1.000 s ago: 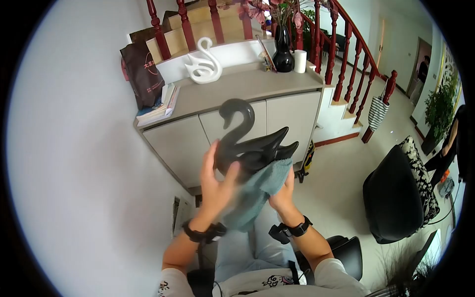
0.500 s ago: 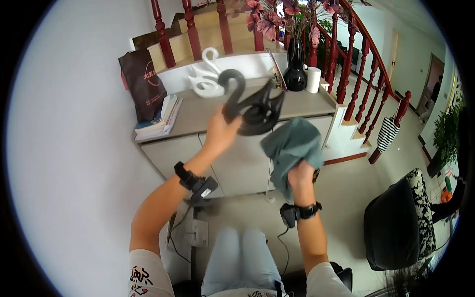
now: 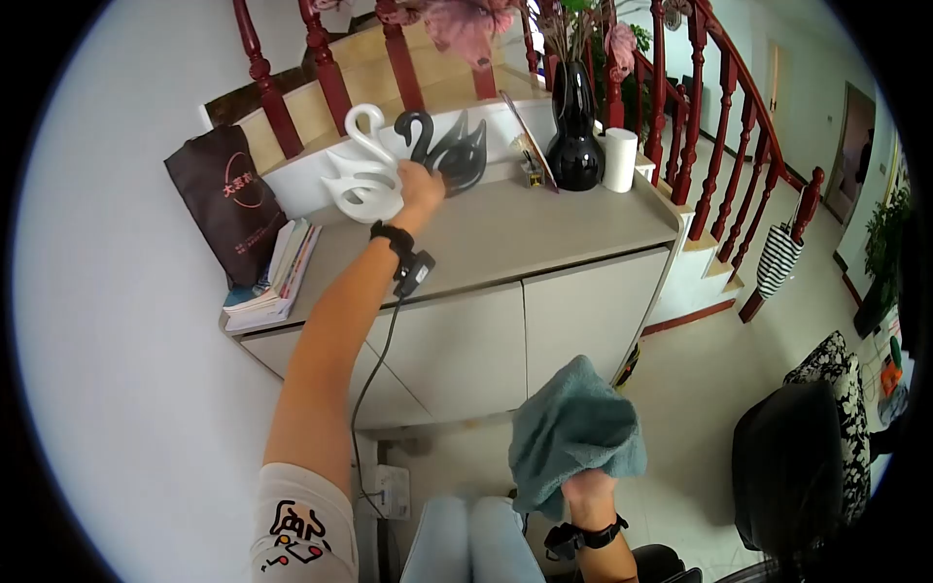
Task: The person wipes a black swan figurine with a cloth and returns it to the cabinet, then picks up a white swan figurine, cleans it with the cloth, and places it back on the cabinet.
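Observation:
My left hand (image 3: 424, 187) reaches out over the cabinet and is closed around the lower front of a black swan figurine (image 3: 465, 155). The swan stands upright at the back of the cabinet top, its base partly hidden by my fingers. Just left of it, close to my hand, is a white swan figurine (image 3: 362, 185) with cut-out wings. A grey-green cloth (image 3: 573, 432) is bunched in my right hand (image 3: 589, 488), low in front of the cabinet. It drapes over my fingers and hides most of them.
On the cabinet top (image 3: 486, 233), a brown paper bag (image 3: 225, 204) and stacked books (image 3: 277, 277) stand left. A black vase (image 3: 575, 136) with flowers, a leaning frame (image 3: 530, 141) and a white cylinder (image 3: 619, 160) stand right. Behind is a red stair railing (image 3: 724, 87).
My left hand has carried the black swan from in front of the cabinet to its back, beside the white swan. My right hand has drawn down and back with the cloth. The view has shifted.

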